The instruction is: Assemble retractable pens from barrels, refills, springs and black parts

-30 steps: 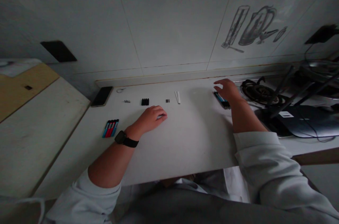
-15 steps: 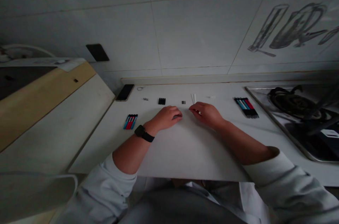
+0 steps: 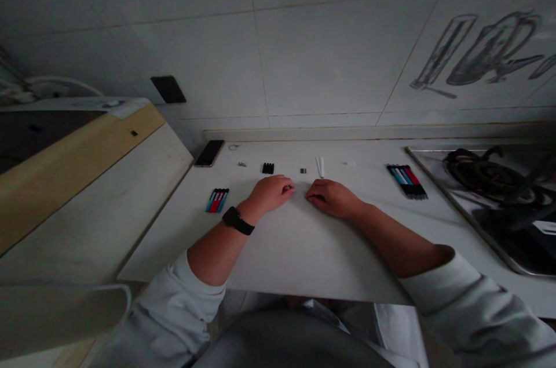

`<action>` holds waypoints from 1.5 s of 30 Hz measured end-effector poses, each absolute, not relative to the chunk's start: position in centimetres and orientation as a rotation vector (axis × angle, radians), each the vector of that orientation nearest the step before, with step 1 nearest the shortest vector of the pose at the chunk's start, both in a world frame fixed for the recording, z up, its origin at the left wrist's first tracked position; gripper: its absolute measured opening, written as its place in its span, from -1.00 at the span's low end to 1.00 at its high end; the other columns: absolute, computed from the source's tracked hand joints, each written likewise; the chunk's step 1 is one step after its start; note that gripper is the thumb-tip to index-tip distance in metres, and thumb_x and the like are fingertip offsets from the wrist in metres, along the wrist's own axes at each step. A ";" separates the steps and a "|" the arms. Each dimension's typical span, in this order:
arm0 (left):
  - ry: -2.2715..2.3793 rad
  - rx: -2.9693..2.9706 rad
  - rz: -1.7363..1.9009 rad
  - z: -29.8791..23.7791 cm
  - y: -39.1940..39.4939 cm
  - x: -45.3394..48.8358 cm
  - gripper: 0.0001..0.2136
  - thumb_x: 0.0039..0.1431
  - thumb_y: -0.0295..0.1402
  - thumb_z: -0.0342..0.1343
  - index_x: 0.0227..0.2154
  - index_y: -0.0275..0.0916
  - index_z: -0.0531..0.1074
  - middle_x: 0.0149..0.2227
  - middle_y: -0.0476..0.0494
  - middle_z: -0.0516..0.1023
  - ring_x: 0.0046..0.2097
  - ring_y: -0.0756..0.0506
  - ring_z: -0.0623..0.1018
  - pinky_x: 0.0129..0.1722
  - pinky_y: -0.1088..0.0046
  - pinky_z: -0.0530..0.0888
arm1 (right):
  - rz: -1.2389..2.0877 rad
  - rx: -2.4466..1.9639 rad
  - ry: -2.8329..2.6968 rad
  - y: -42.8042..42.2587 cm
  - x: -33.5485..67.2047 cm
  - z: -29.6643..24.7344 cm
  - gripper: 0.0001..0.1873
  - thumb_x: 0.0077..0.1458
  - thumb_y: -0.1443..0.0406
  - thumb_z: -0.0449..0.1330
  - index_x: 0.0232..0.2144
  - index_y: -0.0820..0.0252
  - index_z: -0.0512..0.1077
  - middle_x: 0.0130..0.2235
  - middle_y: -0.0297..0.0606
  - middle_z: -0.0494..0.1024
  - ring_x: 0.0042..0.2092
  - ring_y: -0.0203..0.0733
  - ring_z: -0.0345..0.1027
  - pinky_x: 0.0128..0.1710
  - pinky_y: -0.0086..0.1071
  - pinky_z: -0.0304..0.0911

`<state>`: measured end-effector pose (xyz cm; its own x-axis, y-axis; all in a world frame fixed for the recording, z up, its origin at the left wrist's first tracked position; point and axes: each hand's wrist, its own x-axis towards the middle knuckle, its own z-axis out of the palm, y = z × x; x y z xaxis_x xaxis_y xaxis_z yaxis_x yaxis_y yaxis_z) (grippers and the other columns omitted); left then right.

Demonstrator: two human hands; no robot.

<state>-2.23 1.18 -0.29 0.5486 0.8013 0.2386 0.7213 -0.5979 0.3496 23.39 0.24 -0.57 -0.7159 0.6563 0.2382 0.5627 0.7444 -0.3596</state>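
Note:
My left hand (image 3: 273,192), with a black watch (image 3: 232,217) on the wrist, rests on the white counter, its fingers curled in. Opposite it lies my right hand (image 3: 333,198), also curled, a small gap between the two. No object shows in either one. Just beyond them are a row of short black tubes (image 3: 268,168), tiny dark pieces (image 3: 303,171) and thin white sticks (image 3: 320,167). Left of my left hand sit several blue and red pen barrels (image 3: 217,200). A larger group of red, blue and black pen parts (image 3: 406,181) lies far right.
A phone (image 3: 209,153) lies at the back left, near a thin ring (image 3: 233,147) and tiny metal bits (image 3: 242,164). Small pale pieces (image 3: 348,163) are at the back. A gas stove (image 3: 478,182) borders the right, a white cabinet (image 3: 99,194) the left.
My right hand has drawn back towards me, off the white sticks, and its fingers have curled in more. My left fingers have also curled closer. The view has shifted slightly.

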 end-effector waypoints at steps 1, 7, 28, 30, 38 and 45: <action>1.380 2.517 0.603 0.1 1.2 -2.4 -0.84 0.36 -0.31 0.13 -0.21 -0.18 0.61 -0.24 -0.15 0.65 -0.20 -0.13 0.59 -0.18 0.35 0.46 | 0.377 -0.938 -2.597 0.2 23.4 -0.5 -0.75 0.35 0.31 0.13 -0.16 0.14 0.63 -0.19 -0.15 0.58 -0.14 -0.11 0.46 -0.09 -0.31 0.32; 1.790 2.198 0.771 3.7 2.3 -8.1 -0.82 0.31 -0.23 0.18 -0.20 -0.18 0.62 -0.24 -0.13 0.69 -0.23 -0.12 0.60 -0.22 0.39 0.44 | 0.376 -0.930 -2.610 0.2 23.5 -0.6 -0.74 0.36 0.29 0.10 -0.14 0.15 0.62 -0.17 -0.12 0.57 -0.11 -0.09 0.46 -0.06 -0.28 0.34; 2.056 2.003 0.009 3.5 2.8 -15.1 -0.71 0.04 -0.07 0.36 -0.42 -0.22 0.58 -0.51 -0.13 0.57 -0.46 -0.13 0.49 -0.40 0.37 0.27 | 0.371 -0.925 -2.618 0.4 23.6 -0.9 -0.73 0.37 0.28 0.09 -0.12 0.14 0.60 -0.14 -0.12 0.57 -0.10 -0.07 0.47 -0.04 -0.24 0.36; 2.017 1.995 -0.120 3.5 2.8 -14.9 -0.68 0.08 -0.08 0.32 -0.58 -0.22 0.52 -0.63 -0.12 0.46 -0.49 -0.14 0.47 -0.39 0.35 0.27 | 0.365 -0.928 -2.622 0.4 23.6 -1.0 -0.73 0.37 0.28 0.09 -0.11 0.14 0.60 -0.14 -0.11 0.57 -0.10 -0.08 0.47 -0.04 -0.24 0.37; 1.512 1.900 0.250 2.9 2.2 -10.5 -0.82 0.02 -0.23 0.32 -0.40 -0.22 0.51 -0.50 -0.03 0.56 -0.46 -0.05 0.49 -0.41 0.45 0.35 | 0.379 -0.927 -2.619 0.3 23.5 -0.7 -0.70 0.38 0.26 0.07 -0.12 0.16 0.61 -0.16 -0.10 0.58 -0.09 -0.05 0.47 -0.03 -0.22 0.38; 0.707 1.446 0.726 2.0 0.7 -4.0 -0.68 0.18 -0.16 0.29 -0.18 -0.23 0.35 -0.36 -0.11 0.60 -0.31 -0.10 0.65 -0.24 0.35 0.56 | 0.528 -1.016 -2.450 0.3 23.3 -1.1 -0.61 0.41 0.13 0.03 0.03 0.17 0.54 -0.06 -0.05 0.63 -0.04 -0.01 0.50 0.03 -0.16 0.36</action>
